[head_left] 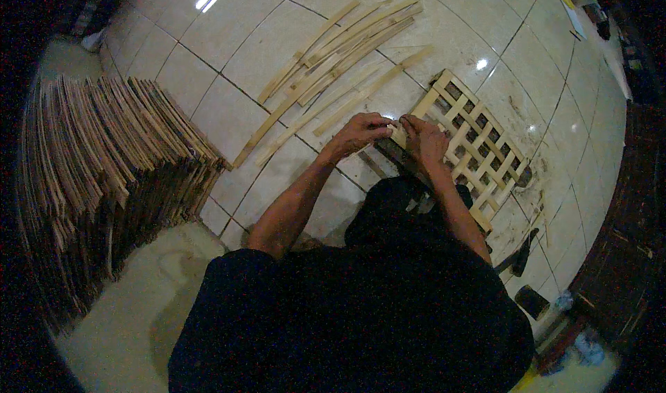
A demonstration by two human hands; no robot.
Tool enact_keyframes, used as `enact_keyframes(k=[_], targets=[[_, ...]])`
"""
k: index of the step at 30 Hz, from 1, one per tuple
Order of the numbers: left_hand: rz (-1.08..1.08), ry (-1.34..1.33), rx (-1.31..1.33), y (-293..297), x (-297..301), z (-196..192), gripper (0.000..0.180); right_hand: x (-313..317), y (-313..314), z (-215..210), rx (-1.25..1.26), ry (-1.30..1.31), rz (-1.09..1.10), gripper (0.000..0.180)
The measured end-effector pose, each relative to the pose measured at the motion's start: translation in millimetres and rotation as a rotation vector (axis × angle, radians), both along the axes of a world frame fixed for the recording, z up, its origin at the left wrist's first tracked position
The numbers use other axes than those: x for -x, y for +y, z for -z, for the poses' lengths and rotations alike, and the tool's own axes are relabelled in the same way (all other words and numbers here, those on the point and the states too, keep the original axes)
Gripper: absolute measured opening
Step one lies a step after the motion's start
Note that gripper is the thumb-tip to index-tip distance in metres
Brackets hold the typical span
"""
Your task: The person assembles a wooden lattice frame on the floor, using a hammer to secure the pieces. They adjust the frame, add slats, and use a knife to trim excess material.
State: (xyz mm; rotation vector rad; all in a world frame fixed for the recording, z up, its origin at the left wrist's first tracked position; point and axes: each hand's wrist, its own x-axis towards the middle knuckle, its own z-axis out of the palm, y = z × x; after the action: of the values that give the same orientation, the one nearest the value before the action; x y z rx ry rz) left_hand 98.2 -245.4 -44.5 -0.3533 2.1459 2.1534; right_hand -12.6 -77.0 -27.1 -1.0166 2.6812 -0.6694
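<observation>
A woven lattice [430, 98] of flat pale bamboo strips lies tilted on the floor in front of me, with dark square gaps between its strips. At its left edge both hands meet, fingers bent and pinched. My left hand [357, 133] comes in from the left, its fingertips on the end of a short pale bamboo strip [398, 135]. My right hand [427, 143] bends over the lattice edge and grips near the same strip. My fingers partly hide the strip. Below the hands, a dark bar-like edge runs beside the lattice.
Loose bamboo strips [333, 67] lie fanned on the tiled floor [243, 39] beyond my left hand. A tall stack of thin slats [118, 150] stands at the left. A dark-handled tool [526, 253] and a dark cylinder [532, 301] lie at the lower right, near dark boards [617, 254].
</observation>
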Motion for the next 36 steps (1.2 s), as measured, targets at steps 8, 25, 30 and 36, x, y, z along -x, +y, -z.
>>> enact_keyframes(k=[8,25,30,36], targets=[[-0.01,0.013,-0.017,0,-2,-4,0.036,-6,-6,-23,-0.097,0.005,0.031,0.025],[-0.078,-0.008,-0.076,13,5,-5,0.031,-7,1,-27,-0.045,-0.073,-0.007,0.031],[-0.093,-0.181,-0.175,6,8,-8,0.027,-6,35,-33,0.208,-0.148,0.046,0.036],[0.069,-0.009,0.161,1,10,-4,0.034,-32,192,-78,0.375,-0.112,0.601,0.028]])
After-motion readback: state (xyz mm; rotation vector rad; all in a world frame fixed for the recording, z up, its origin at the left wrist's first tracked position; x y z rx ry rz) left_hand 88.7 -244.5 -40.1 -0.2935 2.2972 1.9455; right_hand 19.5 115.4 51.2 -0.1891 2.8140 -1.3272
